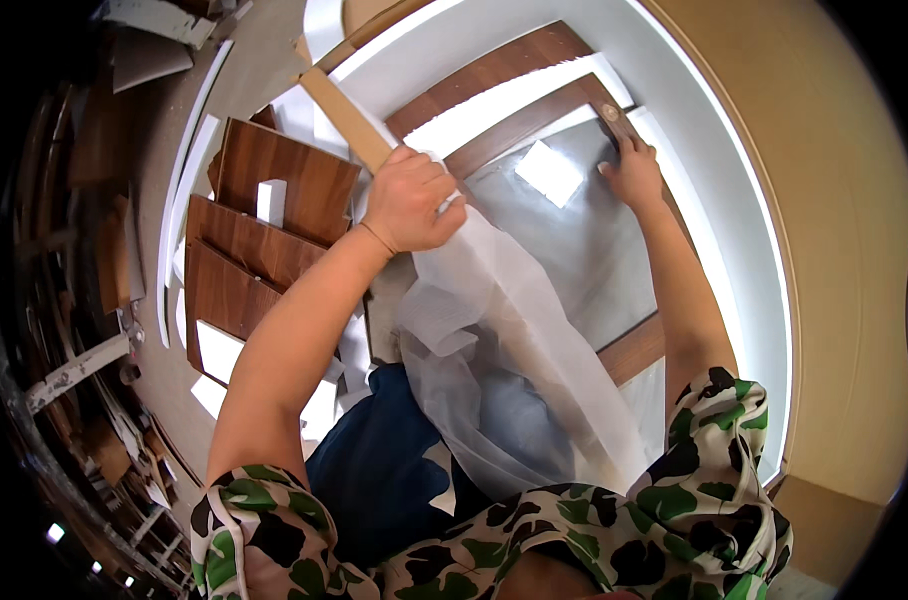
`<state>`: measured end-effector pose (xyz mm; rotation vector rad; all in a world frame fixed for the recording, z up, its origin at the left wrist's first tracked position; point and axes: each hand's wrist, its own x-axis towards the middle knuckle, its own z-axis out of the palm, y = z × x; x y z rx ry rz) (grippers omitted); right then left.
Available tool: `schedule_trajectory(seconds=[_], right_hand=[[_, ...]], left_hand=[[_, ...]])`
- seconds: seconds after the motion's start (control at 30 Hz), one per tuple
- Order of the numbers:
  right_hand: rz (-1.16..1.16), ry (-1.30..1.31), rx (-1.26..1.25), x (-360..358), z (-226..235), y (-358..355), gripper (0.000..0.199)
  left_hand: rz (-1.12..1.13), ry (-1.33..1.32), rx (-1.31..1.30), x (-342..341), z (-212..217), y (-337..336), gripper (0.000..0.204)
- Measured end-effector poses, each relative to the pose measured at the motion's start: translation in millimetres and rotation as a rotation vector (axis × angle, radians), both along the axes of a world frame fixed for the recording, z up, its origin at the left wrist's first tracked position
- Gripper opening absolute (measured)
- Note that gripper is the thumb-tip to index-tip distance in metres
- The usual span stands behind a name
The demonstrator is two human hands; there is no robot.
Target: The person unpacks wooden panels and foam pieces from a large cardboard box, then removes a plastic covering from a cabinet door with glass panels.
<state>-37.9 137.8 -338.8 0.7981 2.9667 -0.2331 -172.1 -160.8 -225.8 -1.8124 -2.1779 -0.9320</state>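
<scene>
My left hand [411,200] is closed round the top edge of a white, translucent foam wrapping sheet [514,270], which drapes down toward my lap. A strip of brown cardboard [346,118] runs up from beside that fist. To the right, my right hand [634,178] grips the far right corner of a brown wood-framed glass door [534,118], thumb on the inner side. A round mark shows on the frame near my fingers. The glass pane [584,240] is grey and reflects a bright square. Foam covers part of the door's near left side.
The door lies within a large white-lined open carton [764,330] with brown outer cardboard [844,200]. Another brown panel [494,75] lies at its far end. Several brown wood-grain boards [284,180] are stacked at left, near white strips [186,200]. Cluttered scrap [84,380] stands far left.
</scene>
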Motion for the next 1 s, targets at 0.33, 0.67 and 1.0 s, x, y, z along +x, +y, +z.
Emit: schedule_trajectory(seconds=[0.33,0.67,1.0], right_hand=[[0.664,0.058,0.259,-115.7,-15.0,-98.7,0.015],[0.779,-0.126,0.246,-128.7,-6.4,-87.9,0.017],[0.78,-0.226,0.11,-135.7,5.8,-106.2,0.03]], left_hand=[[0.012,-0.021,0.025,-6.9,-5.7,4.4,0.02],[0.039,-0.034,0.032,-4.8,-8.1,4.8,0.02],[0.041,-0.047,0.118,-4.6,-8.2,4.1,0.02]])
